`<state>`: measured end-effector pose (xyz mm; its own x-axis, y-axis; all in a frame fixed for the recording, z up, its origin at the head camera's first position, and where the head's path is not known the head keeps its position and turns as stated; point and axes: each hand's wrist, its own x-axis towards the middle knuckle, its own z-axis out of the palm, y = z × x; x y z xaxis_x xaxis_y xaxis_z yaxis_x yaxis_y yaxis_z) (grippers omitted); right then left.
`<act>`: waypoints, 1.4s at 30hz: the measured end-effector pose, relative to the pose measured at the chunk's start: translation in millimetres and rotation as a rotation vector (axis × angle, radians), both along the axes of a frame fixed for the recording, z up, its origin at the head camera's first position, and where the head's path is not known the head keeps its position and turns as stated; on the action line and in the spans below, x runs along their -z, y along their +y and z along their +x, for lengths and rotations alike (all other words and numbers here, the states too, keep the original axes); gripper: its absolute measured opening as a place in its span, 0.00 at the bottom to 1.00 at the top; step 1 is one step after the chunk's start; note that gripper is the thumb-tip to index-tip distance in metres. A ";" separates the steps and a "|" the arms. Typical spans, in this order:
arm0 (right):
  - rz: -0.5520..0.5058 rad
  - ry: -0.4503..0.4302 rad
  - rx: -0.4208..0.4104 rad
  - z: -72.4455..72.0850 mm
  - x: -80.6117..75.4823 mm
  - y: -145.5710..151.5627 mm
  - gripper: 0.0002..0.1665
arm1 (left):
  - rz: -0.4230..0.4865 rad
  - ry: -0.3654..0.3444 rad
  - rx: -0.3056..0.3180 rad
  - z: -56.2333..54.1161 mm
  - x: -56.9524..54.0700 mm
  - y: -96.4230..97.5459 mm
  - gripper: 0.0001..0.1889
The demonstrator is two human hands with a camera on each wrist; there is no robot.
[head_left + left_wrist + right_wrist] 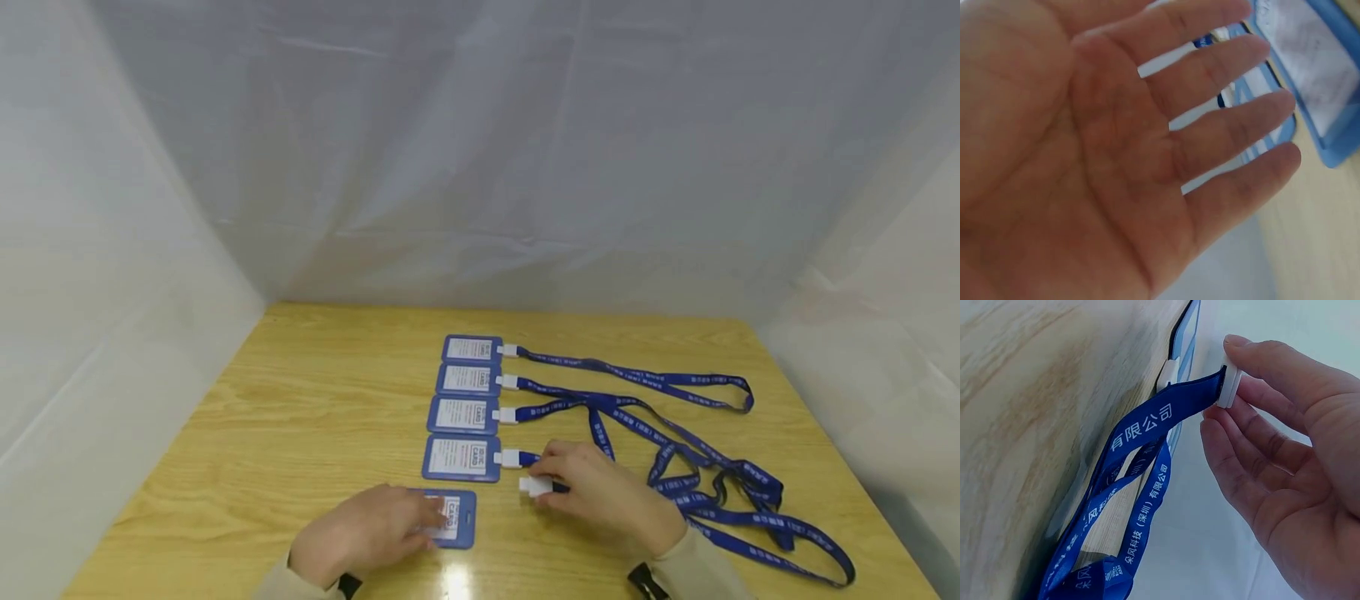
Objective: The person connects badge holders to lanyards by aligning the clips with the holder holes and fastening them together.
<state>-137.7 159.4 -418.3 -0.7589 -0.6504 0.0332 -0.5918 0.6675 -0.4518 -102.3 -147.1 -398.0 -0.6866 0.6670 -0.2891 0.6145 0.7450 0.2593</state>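
My left hand [375, 527] reaches over the nearest blue badge holder [465, 533], its fingers overlapping the white card inside. In the left wrist view its palm [1085, 144] shows and the fingers are spread and nearly straight. No lanyard is joined to that holder. To the right, my right hand [592, 483] pinches the white clip [534, 486] of a blue lanyard between thumb and fingers. The right wrist view shows the lanyard strap [1147, 422], printed with white characters, running from the clip [1230, 386] down toward the table.
Several blue badge holders [461, 457] lie in a column beyond my hands, each clipped to a lanyard. Their straps stretch right, with a tangled heap of lanyard [757, 483] near the right side. White sheeting [480, 167] encloses the wooden table [247, 450].
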 end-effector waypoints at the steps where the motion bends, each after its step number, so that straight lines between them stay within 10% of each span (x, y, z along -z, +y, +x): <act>1: 0.002 0.001 0.000 0.0 0.0 -0.3 0.18 | -0.015 -0.020 -0.009 0.6 0.2 -0.6 0.17; 42: 0.020 -0.019 -0.058 2.7 24.4 -16.0 0.12 | -0.052 0.052 0.056 -1.6 12.6 17.5 0.23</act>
